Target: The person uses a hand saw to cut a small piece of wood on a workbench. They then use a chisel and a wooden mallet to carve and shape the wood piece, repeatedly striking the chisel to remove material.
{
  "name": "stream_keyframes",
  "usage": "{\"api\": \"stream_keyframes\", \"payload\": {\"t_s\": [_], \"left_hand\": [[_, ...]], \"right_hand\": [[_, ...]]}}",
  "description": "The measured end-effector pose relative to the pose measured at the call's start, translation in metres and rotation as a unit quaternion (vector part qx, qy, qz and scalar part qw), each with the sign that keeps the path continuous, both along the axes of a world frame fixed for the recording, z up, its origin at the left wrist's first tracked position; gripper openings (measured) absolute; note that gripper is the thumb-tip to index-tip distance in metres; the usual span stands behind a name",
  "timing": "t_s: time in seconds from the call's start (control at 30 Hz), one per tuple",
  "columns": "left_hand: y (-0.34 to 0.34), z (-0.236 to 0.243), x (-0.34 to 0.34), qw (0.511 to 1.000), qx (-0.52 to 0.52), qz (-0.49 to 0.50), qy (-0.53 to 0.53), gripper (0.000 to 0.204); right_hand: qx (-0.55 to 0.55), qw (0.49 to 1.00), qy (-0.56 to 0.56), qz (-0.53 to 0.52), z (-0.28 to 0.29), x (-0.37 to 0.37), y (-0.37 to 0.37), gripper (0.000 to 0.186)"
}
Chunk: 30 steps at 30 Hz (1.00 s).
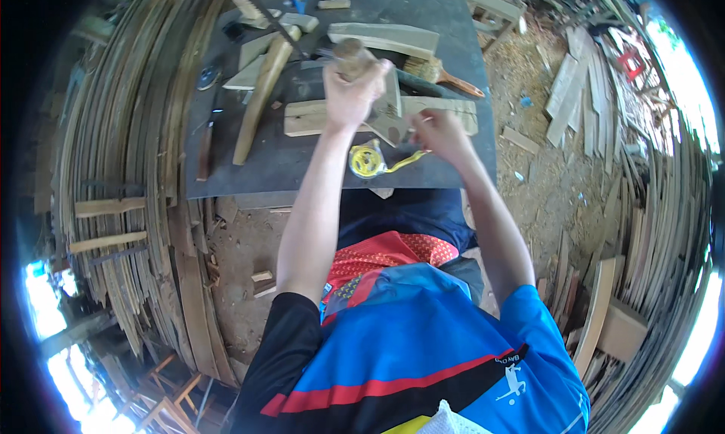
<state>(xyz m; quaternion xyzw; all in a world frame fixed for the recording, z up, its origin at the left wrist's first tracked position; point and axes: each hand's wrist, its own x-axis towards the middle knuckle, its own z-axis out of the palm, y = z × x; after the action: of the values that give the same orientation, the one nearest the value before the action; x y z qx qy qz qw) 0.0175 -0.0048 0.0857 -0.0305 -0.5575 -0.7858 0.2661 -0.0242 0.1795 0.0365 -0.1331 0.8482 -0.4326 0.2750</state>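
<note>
Over the middle of the dark table, my left hand [353, 94] is closed around a short, brown wooden block [352, 55] with a rounded end, slightly smeared by motion. Lower and to the right, my right hand [440, 133] has its fingers curled together; what they hold, if anything, is too small to make out. Between the hands lies a light wooden board [306, 120], with another wood piece [393, 98] crossing it. A yellow tape measure [367, 161] rests near the table's front edge, some of its blade [408, 161] out toward my right hand.
A brush with an orange-brown handle [459, 83] lies right of the block. Wood offcuts [384, 37] and a long, narrow piece [262, 101] are on the table [257, 179]. Stacked planks [143, 132] line the left side; more boards [578, 86] lie on the right floor.
</note>
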Motion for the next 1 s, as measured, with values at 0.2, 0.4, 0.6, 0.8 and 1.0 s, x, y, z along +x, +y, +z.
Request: {"api": "stream_keyframes", "payload": {"t_s": [0.2,0.4,0.6,0.8,1.0], "left_hand": [[-0.001,-0.004,0.004,0.998,-0.024,-0.005,-0.059,0.021],[-0.005,0.0,0.001,0.998,0.007,-0.023,-0.051,0.018],[-0.01,0.009,0.009,0.996,-0.006,-0.056,-0.073,0.017],[-0.008,0.0,0.005,0.996,-0.03,-0.04,-0.068,0.016],[-0.004,-0.008,0.0,0.998,-0.012,-0.049,-0.042,0.016]], "right_hand": [[0.048,0.941,0.331,0.053,0.015,-0.085,-0.021,0.047],[0.15,0.873,0.439,0.153,0.012,-0.163,-0.075,0.082],[0.283,0.857,0.367,0.225,-0.007,-0.192,-0.091,0.085],[0.224,0.896,0.329,0.195,0.031,-0.149,-0.061,0.081],[0.119,0.972,0.177,0.103,0.069,-0.089,0.034,0.075]]}}
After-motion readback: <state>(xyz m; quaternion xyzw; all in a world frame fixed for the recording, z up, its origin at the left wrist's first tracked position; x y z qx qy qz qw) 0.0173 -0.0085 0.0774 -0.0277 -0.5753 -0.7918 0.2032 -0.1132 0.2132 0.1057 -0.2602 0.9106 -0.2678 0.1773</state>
